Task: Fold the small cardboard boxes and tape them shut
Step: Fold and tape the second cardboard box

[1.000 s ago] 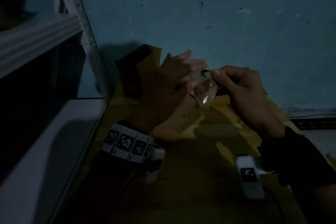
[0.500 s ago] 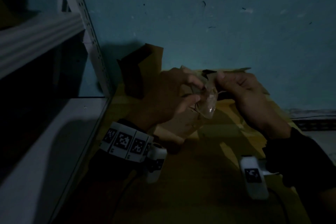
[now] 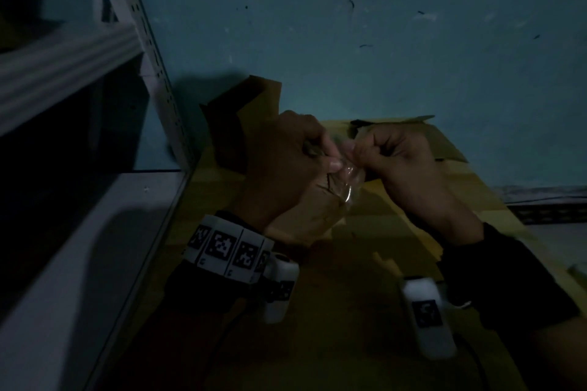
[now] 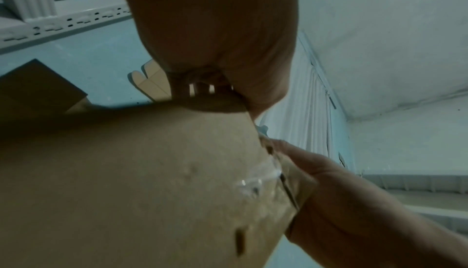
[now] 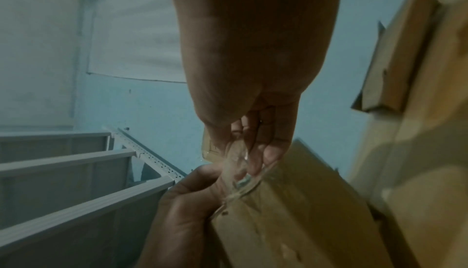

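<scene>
Near centre, the small cardboard box [image 3: 305, 216] is held above flattened cardboard sheets [image 3: 397, 225] by the left hand [image 3: 286, 165], fingers curled over its top edge. The right hand [image 3: 397, 159] pinches a strip of clear tape [image 3: 347, 181] stuck to the box's right corner. Contents not visible. Left, a white metal shelf [image 3: 79, 232]; far, a blue wall [image 3: 381, 57].

— Where's the shelving rack [image 3: 79, 168]?
— Left of frame.
— And the hands?
— Centre: left hand [image 3: 282, 165] beside right hand [image 3: 403, 165], clear tape [image 3: 347, 179] between them, above flattened cardboard [image 3: 444, 200].
</scene>
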Tool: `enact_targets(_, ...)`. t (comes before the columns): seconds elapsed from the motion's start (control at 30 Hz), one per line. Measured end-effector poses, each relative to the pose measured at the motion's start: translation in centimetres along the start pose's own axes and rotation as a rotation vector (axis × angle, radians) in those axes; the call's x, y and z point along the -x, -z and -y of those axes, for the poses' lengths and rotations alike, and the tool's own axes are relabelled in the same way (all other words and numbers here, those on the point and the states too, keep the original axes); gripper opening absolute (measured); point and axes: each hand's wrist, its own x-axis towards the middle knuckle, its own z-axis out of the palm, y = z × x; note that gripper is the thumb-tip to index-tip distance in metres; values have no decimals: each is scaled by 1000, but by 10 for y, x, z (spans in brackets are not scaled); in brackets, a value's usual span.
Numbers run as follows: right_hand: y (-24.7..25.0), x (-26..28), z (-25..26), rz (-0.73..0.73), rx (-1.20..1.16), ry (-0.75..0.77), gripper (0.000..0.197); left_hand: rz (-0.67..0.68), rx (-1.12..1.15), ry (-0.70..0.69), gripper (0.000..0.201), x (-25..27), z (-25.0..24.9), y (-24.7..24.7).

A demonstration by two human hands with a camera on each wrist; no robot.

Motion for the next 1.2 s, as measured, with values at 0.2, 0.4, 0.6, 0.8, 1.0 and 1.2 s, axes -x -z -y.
enact_targets(0.2, -5, 1, -1, -50, -76, -10, 33, -96, 32, 4, 13, 2, 3, -3)
enact_targets(0.4, -13, 3, -8, -150, -212, -47, 35, -189, 7, 11, 15, 5, 2, -11)
enact_targets(0.6, -16, 5, -12, -139, -419, -148, 43, -191, 15, 46, 13, 5, -2, -13)
enact_targets(0.8, -16, 9, -17, -80, -505, -260, 50, -116, 36, 77, 8, 7, -7, -12)
enact_targets(1.0, -11, 4, -18, -34, -482, -313, 62, -79, 77, 105, 10, 7, -9, -14)
enact_targets(1.2, -2, 1, 3, -57, -444, -303, 67, 4, 272, 205, 57, 7, 2, -20)
